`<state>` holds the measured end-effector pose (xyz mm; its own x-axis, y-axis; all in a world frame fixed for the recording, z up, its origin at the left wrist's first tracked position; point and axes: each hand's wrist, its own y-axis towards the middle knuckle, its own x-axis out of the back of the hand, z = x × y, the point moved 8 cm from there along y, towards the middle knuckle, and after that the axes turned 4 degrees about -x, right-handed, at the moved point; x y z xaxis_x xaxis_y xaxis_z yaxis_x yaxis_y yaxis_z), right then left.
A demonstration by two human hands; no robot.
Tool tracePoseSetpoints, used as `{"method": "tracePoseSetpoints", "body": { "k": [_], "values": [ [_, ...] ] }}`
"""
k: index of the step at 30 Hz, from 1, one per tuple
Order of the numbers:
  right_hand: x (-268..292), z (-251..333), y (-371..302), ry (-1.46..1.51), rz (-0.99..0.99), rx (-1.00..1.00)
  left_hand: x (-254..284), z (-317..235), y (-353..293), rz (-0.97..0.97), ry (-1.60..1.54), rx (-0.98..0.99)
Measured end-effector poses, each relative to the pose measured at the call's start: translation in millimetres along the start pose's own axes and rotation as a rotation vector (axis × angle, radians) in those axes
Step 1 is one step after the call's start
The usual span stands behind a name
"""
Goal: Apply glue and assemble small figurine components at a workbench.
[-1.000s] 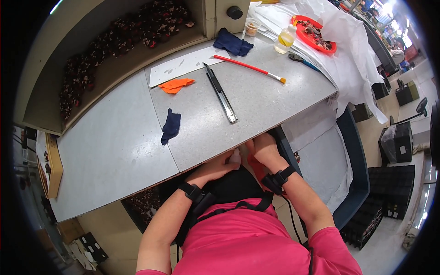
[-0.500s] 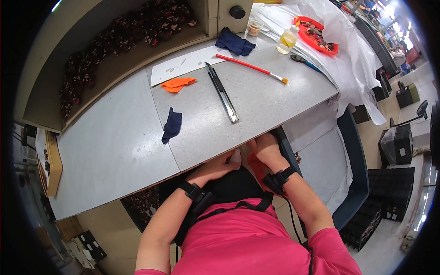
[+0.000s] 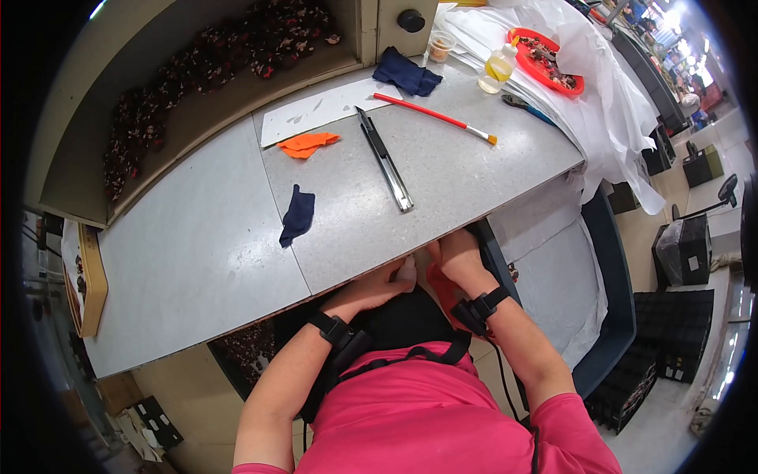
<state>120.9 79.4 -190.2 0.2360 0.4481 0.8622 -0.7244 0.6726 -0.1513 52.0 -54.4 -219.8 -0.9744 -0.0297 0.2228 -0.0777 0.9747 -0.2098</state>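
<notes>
My left hand (image 3: pixel 377 287) is at my lap by the table's front edge, its fingers curled against something pale whose kind I cannot make out. Just right of it, my right hand (image 3: pixel 459 254) reaches under the same edge, which hides most of its fingers. Below my right hand hangs a piece of red cloth (image 3: pixel 444 291); whether the hand grips it does not show. On the tabletop in front of both hands lies a black and silver utility knife (image 3: pixel 385 162). A dark blue cloth scrap (image 3: pixel 298 216) lies to its left.
A red-handled brush (image 3: pixel 434 117), an orange cloth (image 3: pixel 308 144), a white card (image 3: pixel 316 113) and a folded navy cloth (image 3: pixel 407 71) lie farther back. A dropper bottle (image 3: pixel 497 69) and red tray (image 3: pixel 545 59) stand back right. A dark bin (image 3: pixel 620 300) with white lining sits right; a shelf (image 3: pixel 213 103) stands behind.
</notes>
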Motion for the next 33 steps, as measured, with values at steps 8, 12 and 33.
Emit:
{"method": "tracePoseSetpoints", "body": {
  "k": [8,12,33],
  "values": [
    [3.8,2.7,-1.7,0.063,-0.014,0.005,1.6,-2.7,-0.5,0.005,-0.002,0.009],
    [8.3,3.9,-3.9,0.106,-0.07,0.023,1.2,-1.9,-0.6,0.004,0.02,0.003],
    [6.9,7.5,-2.6,0.027,-0.045,0.023,0.8,-0.2,0.0,0.001,0.012,0.005]
  ]
}}
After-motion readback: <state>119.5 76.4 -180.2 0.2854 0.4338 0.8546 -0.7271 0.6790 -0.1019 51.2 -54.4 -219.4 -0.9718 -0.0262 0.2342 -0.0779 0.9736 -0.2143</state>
